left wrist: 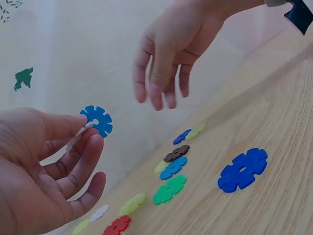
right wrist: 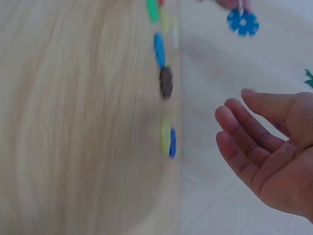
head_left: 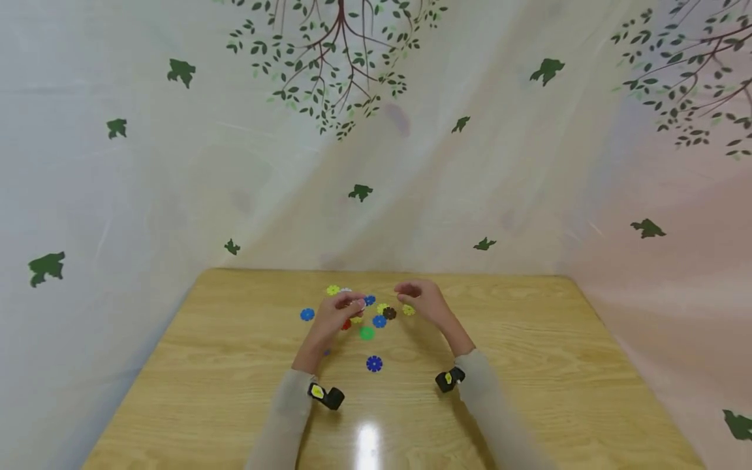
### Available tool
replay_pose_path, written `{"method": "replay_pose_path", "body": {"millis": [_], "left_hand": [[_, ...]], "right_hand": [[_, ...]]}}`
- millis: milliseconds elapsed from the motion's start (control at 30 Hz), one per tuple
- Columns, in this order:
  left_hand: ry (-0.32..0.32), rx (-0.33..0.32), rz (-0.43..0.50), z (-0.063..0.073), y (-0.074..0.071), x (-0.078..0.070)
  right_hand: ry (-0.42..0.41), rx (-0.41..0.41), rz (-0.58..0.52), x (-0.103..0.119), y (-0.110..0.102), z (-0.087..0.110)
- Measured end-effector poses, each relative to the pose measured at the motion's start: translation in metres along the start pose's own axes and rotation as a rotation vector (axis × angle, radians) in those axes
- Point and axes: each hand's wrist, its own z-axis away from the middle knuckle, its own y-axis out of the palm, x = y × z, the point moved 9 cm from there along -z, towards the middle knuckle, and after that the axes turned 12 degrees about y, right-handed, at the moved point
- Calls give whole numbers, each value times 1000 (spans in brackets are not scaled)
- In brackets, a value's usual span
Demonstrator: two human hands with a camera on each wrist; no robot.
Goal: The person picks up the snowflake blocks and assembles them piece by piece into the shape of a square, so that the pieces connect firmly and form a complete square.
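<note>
My left hand [head_left: 336,314] pinches a white notched disc [left wrist: 77,135] between thumb and fingers, above the table. A blue flower-shaped disc [left wrist: 104,117] is slotted onto the white one and stands out past the fingertips. To the right, my right hand [head_left: 427,301] hovers over the table with relaxed, slightly bent fingers and holds nothing. Beneath and between the hands lie loose discs: a green disc [left wrist: 168,191], a brown disc [left wrist: 176,153], a light blue disc [left wrist: 173,169] and a red disc [left wrist: 116,226]. Nearest to me is a dark blue disc [left wrist: 234,177].
The wooden table [head_left: 529,365] ends at a pale cloth backdrop [head_left: 411,222] printed with leaves and birds. A yellow disc [head_left: 408,311] lies below the right hand, and another blue disc [head_left: 307,314] left of the left hand. Each wrist wears a small black camera [head_left: 450,379].
</note>
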Motion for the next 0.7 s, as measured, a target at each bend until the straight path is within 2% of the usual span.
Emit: {"method": "replay_pose_path", "body": {"millis": [200, 333, 467, 700], "left_hand": [[24, 11, 14, -2, -5, -2], [25, 9, 20, -2, -6, -1], [23, 1, 46, -2, -4, -1], [40, -20, 53, -2, -2, -2]], "right_hand": [[55, 70, 268, -16, -8, -12], [151, 68, 394, -29, -7, -17], [255, 39, 452, -40, -4, -18], [305, 27, 448, -43, -1, -17]]}}
